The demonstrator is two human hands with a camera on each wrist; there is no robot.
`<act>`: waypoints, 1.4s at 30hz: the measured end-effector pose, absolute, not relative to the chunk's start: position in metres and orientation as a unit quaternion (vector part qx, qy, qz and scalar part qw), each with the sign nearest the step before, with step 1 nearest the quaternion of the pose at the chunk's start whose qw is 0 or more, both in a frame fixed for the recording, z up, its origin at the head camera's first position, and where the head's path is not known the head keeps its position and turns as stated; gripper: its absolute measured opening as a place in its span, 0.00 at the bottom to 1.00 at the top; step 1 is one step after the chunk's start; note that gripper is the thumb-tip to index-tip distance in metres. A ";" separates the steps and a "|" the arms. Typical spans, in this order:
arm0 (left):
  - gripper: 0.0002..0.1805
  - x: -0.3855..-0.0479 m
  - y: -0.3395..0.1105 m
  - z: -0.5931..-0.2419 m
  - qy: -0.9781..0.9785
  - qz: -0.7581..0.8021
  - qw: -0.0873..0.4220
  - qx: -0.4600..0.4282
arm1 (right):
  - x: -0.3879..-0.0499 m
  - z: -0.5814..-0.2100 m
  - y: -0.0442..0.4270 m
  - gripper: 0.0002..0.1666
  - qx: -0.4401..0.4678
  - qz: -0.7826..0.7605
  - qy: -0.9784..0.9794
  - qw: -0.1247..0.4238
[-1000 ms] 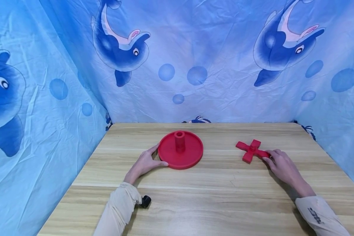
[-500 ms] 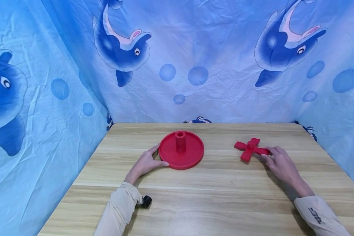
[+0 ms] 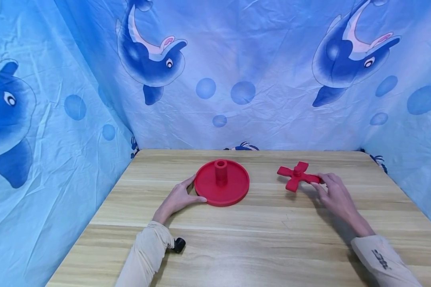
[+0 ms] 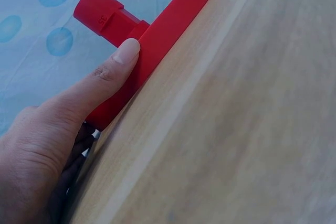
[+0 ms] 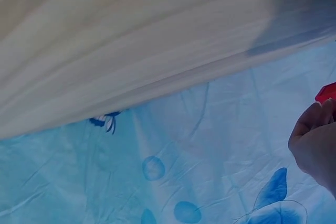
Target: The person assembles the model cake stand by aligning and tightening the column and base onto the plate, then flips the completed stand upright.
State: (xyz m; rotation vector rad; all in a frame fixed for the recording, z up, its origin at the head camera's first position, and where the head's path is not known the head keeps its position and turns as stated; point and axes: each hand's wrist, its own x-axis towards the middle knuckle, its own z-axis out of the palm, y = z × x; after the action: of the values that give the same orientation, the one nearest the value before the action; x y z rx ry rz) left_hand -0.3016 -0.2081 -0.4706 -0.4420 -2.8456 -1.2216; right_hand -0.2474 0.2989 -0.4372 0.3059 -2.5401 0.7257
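Note:
A round red tray (image 3: pixel 222 195) with a raised rim lies flat on the table, and a hollow red post (image 3: pixel 221 173) stands up from its middle. My left hand (image 3: pixel 177 201) grips the tray's left side, its thumb (image 4: pixel 123 59) against the outer rim in the left wrist view. To the right, my right hand (image 3: pixel 335 197) pinches one arm of a red four-armed cross piece (image 3: pixel 297 174) with a small knob at its centre, held above the table. In the right wrist view only a corner of red (image 5: pixel 327 92) shows beyond the fingers.
The wooden table (image 3: pixel 244 255) reaches back to a blue curtain (image 3: pixel 273 131) printed with dolphins and bubbles, which also hangs at both sides. A small black object (image 3: pixel 179 245) is at my left sleeve.
My right hand has raised the red cross piece off the table and moved it left, towards the tray. My left hand keeps its grip on the rim.

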 end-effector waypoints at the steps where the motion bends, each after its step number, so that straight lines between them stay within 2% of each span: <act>1: 0.62 -0.302 -0.208 -0.470 -0.909 -0.391 0.007 -0.142 | -0.248 -0.437 0.297 0.27 0.112 0.267 -0.927 0.238; 8: 0.63 -0.302 -0.208 -0.470 -0.910 -0.390 0.011 -0.144 | -0.254 -0.433 0.282 0.27 0.129 0.283 -0.915 0.256; 15: 0.62 -0.302 -0.208 -0.471 -0.913 -0.380 0.017 -0.151 | -0.262 -0.434 0.272 0.22 0.164 0.305 -0.893 0.287; 22: 0.62 -0.303 -0.208 -0.472 -0.912 -0.381 0.016 -0.153 | -0.267 -0.432 0.259 0.22 0.174 0.320 -0.889 0.277; 42: 0.63 -0.301 -0.208 -0.469 -0.914 -0.379 0.010 -0.144 | -0.279 -0.426 0.224 0.18 0.217 0.351 -0.861 0.298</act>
State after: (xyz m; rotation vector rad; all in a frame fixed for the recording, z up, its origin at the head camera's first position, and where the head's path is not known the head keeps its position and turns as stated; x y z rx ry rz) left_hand -0.3011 -0.2076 -0.4694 -0.4498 -2.8534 -1.1848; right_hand -0.2788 0.2240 -0.4259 0.5758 -2.2884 0.9330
